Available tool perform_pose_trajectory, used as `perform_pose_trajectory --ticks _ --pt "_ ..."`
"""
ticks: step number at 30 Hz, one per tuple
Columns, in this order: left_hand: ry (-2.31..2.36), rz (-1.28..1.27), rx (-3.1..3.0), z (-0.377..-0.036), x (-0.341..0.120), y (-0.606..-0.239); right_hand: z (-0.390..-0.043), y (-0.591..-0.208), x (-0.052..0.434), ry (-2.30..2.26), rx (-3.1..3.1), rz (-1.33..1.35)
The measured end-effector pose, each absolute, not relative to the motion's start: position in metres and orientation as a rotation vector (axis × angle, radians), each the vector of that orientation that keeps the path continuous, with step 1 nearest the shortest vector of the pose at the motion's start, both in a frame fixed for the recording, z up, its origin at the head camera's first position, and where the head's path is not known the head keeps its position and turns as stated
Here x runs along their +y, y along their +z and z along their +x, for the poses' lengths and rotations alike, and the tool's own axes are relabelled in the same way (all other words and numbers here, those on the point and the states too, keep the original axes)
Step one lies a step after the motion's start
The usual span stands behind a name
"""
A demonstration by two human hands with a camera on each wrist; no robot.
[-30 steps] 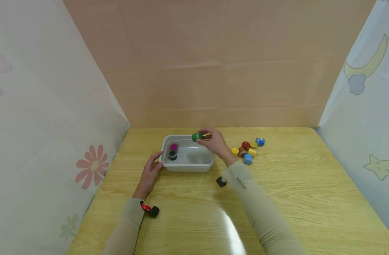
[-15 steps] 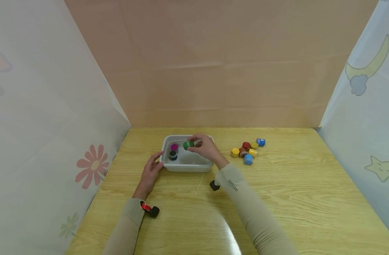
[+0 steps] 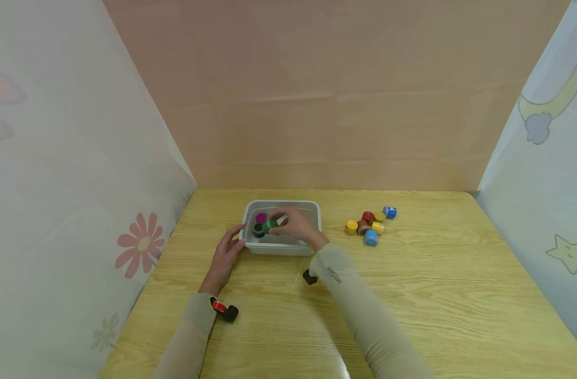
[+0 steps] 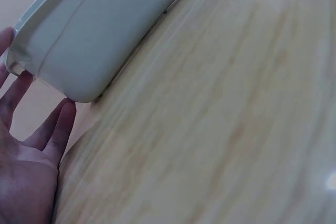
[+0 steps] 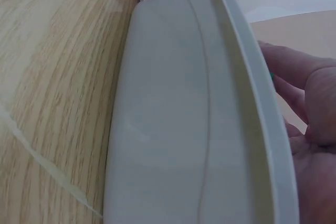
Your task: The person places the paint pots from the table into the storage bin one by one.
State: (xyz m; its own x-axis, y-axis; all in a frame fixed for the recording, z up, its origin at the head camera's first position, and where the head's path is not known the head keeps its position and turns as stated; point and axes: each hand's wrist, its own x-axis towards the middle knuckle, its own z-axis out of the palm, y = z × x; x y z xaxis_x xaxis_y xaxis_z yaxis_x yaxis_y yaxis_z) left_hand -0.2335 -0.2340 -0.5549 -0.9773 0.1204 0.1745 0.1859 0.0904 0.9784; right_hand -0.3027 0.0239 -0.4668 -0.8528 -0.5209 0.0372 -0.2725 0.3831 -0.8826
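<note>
A white plastic tub (image 3: 313, 207) stands on the wooden table (image 3: 411, 295). My right hand (image 3: 293, 226) reaches into it and pinches a green cap (image 3: 269, 226) low over the tub's left end, next to a magenta cap (image 3: 261, 217) and a black cap (image 3: 257, 229). The left hand (image 3: 224, 255) rests with straight fingers against the tub's left corner (image 4: 79, 93); the left wrist view shows the fingers (image 4: 58, 129) touching the wall. In the right wrist view the tub's outer wall (image 5: 173, 129) fills the frame, with my right hand's fingers (image 5: 299, 87) beyond the rim.
A cluster of several loose caps lies right of the tub: yellow (image 3: 351, 227), red (image 3: 367, 216), blue (image 3: 371, 238) and another blue (image 3: 390, 212). Patterned curtains close in the left and right sides, a tan wall the back.
My right hand has carried the green cap from above the tub's back rim leftward and down into the tub, beside the magenta and black caps. The left hand stayed put.
</note>
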Motion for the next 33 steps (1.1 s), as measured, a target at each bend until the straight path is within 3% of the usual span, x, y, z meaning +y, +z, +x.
perform_pose_trajectory --ticks 33 --pt "-2.066 -0.298 -2.288 -0.234 -0.231 -0.552 -0.315 -0.488 0.006 -1.010 2.454 -0.780"
